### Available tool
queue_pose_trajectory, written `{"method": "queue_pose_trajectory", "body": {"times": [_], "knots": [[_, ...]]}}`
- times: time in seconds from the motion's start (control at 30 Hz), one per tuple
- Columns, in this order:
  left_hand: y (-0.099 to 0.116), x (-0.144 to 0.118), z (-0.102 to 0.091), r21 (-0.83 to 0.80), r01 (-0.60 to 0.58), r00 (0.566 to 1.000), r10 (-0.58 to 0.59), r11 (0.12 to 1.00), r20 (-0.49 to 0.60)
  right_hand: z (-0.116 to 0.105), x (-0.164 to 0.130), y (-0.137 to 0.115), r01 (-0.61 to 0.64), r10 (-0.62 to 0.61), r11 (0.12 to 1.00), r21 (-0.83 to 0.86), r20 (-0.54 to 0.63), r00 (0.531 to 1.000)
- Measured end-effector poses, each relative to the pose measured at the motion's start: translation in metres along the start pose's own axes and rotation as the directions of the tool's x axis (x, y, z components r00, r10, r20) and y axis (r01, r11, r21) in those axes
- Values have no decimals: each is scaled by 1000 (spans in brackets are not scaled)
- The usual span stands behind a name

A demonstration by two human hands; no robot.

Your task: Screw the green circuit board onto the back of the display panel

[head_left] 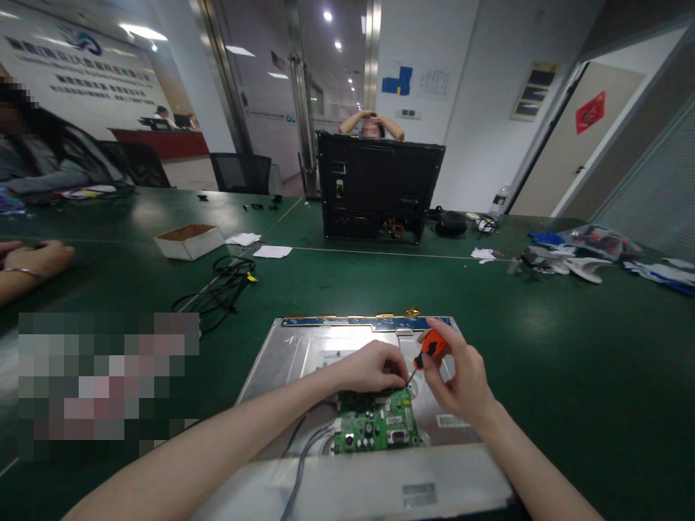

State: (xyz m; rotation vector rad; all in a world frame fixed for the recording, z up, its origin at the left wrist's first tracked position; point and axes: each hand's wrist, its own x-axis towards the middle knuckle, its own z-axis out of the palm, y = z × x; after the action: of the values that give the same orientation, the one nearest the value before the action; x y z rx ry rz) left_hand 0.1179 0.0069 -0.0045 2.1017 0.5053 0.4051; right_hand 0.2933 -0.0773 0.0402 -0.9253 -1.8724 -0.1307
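Bench [543, 347]: green top, extends on all visible sides of the metal panel [293, 354].
Black casing [374, 174]: stands upright beyond the panel's far edge, well apart from it; a person [394, 128] is behind it, arms raised to the head.
Metal panel: lies on the bench before the wearer; reference for all positions.
Black cables [228, 282]: loose tangle, off the panel's far left corner.
White box [190, 250]: open-topped, beyond the panel and to its left.
Grey cables [305, 456]: run from the board's left edge to the panel's near side.
Green board [374, 423]: on the panel, about mid-width; its far edge is partly covered.
Left hand [374, 367]: over the panel, at the board's far edge; fingers bent, grip hidden, cannot tell whether anything is held.
Right hand [461, 369]: above the panel's right part, fingers closed around the screwdriver [431, 346].
Screwdriver: orange-and-black handle, tilted over the panel; shaft slants down to the board's far right corner, tip contact unclear.
Barcode label [452, 421]: on the panel, right of the board.
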Motion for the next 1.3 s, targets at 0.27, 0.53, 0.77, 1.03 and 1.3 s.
{"method": "queue_pose_trajectory", "body": {"times": [0.27,0.53,0.77,1.03,1.3], "knots": [[1,0,-2,4,-6,1000,6,1000,25,4,-2,3,-6,1,998,-69,-71,998],[3,-1,-2,-12,2,1000,-1,1000,30,5,-1,3,3,-10,997,-82,-76,997],[4,0,-2,-13,6,1000,-6,1000,7,0,0,1,-13,13,1000,-20,-3,1000],[4,0,0,-24,12,1000,-12,1000,-11,0,1,-1,-8,5,998,-57,-39,999],[4,-1,-1,-20,1,1000,0,1000,11,6,-2,4,19,-25,997,-70,-93,995]]}}
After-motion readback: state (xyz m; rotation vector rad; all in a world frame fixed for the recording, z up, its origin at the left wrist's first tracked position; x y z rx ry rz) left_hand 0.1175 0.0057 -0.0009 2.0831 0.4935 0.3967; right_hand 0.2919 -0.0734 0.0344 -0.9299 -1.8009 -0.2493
